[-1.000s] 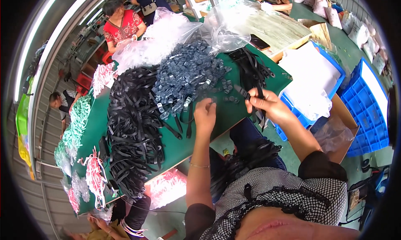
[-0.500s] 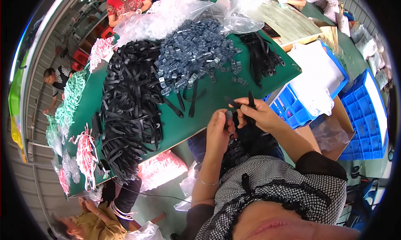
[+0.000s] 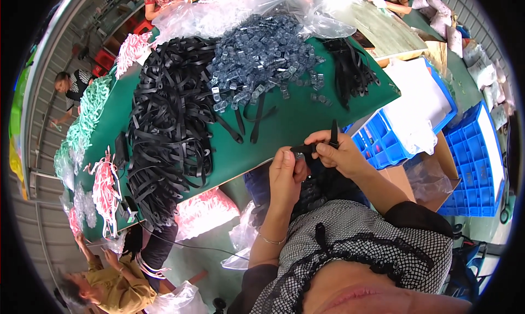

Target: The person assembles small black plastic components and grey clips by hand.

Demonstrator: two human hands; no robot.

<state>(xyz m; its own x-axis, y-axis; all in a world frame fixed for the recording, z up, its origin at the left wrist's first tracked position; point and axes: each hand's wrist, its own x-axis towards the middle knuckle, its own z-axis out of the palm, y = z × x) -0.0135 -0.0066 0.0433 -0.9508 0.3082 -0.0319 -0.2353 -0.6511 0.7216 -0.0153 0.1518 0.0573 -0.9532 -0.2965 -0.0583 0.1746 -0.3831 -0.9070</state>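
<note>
Just past the near edge of the green table, my two hands meet in front of my body. My left hand (image 3: pixel 285 174) is closed, pinching a small clear plastic buckle (image 3: pixel 299 156) between thumb and fingers. A black strap (image 3: pixel 334 132) is gripped in my right hand (image 3: pixel 340 153), one part of it standing up above the fingers. Another black part reaches across to the buckle; whether it passes through cannot be made out. More black straps (image 3: pixel 169 112) lie in a long heap on the table's left. Clear grey-blue buckles (image 3: pixel 262 51) form a pile at the middle.
A smaller bundle of black straps (image 3: pixel 350 68) lies at the right end of the green table (image 3: pixel 295 114). Blue crates (image 3: pixel 473 161) and a cardboard box (image 3: pixel 437 177) stand to the right. Pink-and-white cords (image 3: pixel 106 196) and green cords (image 3: pixel 90 114) lie left. Several people work nearby.
The black strap part at my right fingertips has come down level with the buckle in my left hand. At lower left, a person's arm has stretched out toward the bags. The view has shifted slightly.
</note>
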